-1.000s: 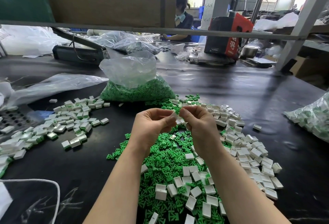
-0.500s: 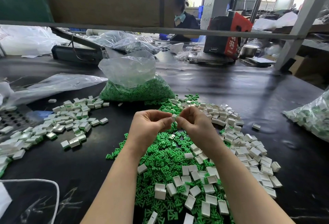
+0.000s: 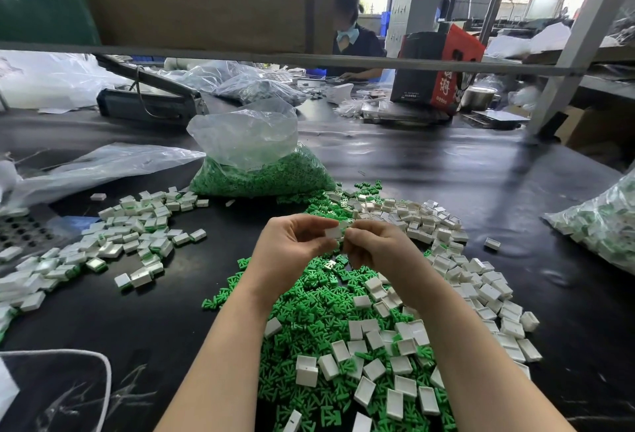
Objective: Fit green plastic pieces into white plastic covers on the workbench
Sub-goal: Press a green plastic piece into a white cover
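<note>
Far left of the dark worktop (image 3: 446, 170): an empty clear plastic bag (image 3: 103, 165) lay flat. Beside it, a spread of assembled white covers with green showing (image 3: 113, 239) ran from the left edge toward centre.

Centre back: an open clear bag of green pieces (image 3: 257, 170) stood on the worktop, its upper part crumpled and slack.

Centre front: a loose heap of green pieces (image 3: 309, 301) lay under both forearms, with empty white covers (image 3: 378, 363) scattered on top of it.

Above the heap, left hand (image 3: 292, 249) and right hand (image 3: 374, 249) met fingertip to fingertip. Left hand: fingers curled, pinching one white cover (image 3: 334, 232) at its left side. Right hand: fingers curled, thumb and forefinger pinching at the cover's right edge; whether a green piece was between them could not be told. The cover was held clear of the worktop.

Right of the hands: a wide band of white covers (image 3: 481, 280) lay on the worktop, one stray apart from it. Far right edge: a clear bag of finished white-and-green parts (image 3: 604, 225).

Back, beyond a grey rail: a seated person (image 3: 354, 36) at another bench, and a red-and-black box (image 3: 436, 64).
</note>
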`<state>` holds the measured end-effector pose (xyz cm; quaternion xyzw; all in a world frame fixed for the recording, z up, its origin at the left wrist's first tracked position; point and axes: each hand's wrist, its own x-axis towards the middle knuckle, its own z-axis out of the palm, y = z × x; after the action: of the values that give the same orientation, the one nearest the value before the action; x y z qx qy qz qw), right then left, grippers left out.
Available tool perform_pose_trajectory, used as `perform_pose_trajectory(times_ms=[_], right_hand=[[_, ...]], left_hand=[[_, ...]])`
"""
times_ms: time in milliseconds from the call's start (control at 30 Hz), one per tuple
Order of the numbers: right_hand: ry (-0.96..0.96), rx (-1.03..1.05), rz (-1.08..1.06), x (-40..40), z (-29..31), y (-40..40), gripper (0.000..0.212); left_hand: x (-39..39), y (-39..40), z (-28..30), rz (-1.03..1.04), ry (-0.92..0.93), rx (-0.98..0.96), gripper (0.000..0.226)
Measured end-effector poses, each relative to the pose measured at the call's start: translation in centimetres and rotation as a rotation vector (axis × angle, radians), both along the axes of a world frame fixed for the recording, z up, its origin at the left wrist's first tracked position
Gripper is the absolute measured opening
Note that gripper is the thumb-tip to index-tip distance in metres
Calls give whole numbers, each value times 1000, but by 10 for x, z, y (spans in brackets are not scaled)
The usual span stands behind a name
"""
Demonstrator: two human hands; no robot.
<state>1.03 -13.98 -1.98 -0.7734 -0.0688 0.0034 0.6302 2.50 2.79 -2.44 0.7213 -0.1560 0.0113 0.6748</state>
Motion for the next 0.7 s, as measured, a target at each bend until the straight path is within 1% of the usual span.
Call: perform_pose_trajectory(times_ms=[100, 200, 300, 533, 700], right_hand=[[-6, 68, -21, -1, 2, -1, 29], [-37, 97, -44, -1, 3, 0, 29], [-77, 69, -51, -2, 4, 3, 30], [-159, -1, -63, -3, 4, 8, 28], [-179, -51, -38, -3, 4, 10, 27]], left_hand=[[1, 0, 0, -1, 23, -38, 6], [1, -1, -2, 0, 30, 51, 22], [0, -3, -3, -10, 30, 131, 30], [-2, -3, 1, -22, 3, 127, 31], [-4, -2, 2, -17, -33, 165, 32]])
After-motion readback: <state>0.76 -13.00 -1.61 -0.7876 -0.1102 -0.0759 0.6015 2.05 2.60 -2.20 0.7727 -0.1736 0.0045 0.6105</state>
